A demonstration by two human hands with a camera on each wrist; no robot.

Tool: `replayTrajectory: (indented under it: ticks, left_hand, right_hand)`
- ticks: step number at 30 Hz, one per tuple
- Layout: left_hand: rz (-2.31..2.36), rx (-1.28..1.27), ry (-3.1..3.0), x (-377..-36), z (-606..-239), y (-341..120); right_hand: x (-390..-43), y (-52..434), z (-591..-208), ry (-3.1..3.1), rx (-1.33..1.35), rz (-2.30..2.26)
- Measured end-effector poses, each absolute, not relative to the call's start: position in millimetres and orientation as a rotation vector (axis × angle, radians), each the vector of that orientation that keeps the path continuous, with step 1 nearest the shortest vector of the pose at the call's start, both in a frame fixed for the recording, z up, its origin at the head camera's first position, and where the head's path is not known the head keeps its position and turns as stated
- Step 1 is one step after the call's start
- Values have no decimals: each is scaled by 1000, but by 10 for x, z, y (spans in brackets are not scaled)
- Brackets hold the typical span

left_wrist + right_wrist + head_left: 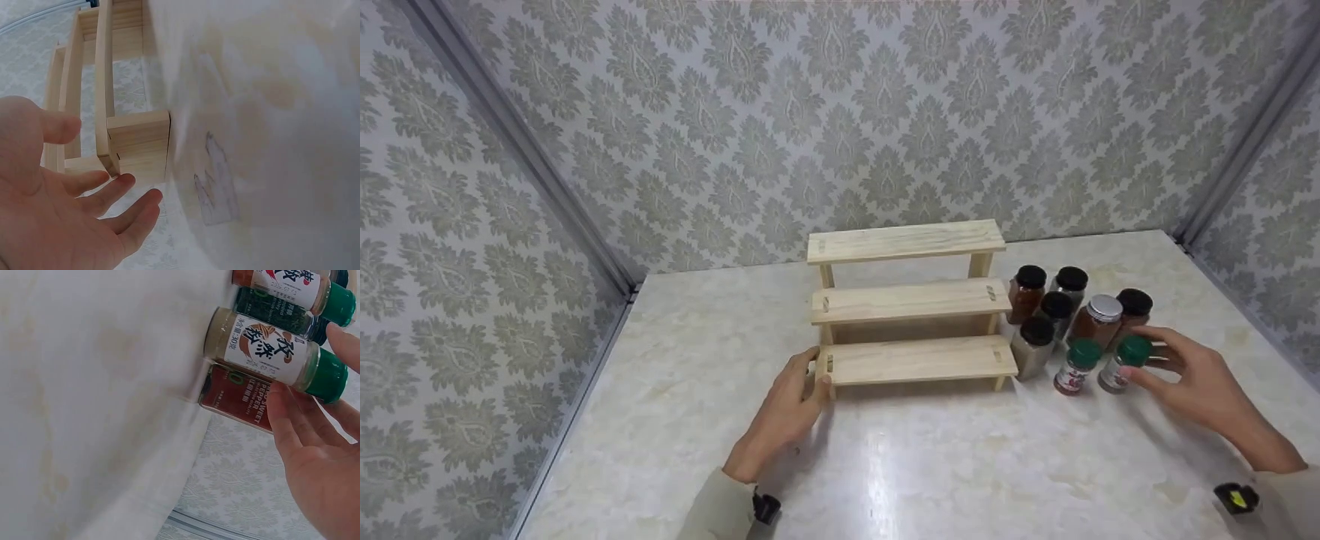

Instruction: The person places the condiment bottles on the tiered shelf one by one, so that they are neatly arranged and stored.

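Hands at wooden rack [911, 300] and spice jars.
Left hand [787, 409], fingers relaxed, touches the rack's bottom-left corner; right hand [1192, 375], fingers loosely spread, touches the green-capped jar [1123, 363].

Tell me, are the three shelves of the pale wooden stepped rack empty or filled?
Empty. All three boards of the pale wooden stepped rack are bare; the spice jars stand on the table beside it.
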State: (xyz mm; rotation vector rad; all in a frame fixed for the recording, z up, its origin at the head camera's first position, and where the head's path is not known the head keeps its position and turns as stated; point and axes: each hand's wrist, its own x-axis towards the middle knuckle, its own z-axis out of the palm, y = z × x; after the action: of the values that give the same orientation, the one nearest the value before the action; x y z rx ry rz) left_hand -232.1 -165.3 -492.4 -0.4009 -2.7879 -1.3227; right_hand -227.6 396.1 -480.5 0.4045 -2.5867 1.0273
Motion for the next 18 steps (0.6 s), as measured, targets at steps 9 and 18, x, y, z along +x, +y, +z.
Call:
replayTrajectory:
  ticks: [9, 18]
  left_hand:
    - [-1508, -329, -2702, -2332, -4983, -1618]
    - [-1768, -142, -2508, -2361, -5046, -1559]
  right_hand:
    - [-2287, 3957, -4840, -2562, 365, 1071]
    - [-2262, 3897, -4707, -2529, 314, 993]
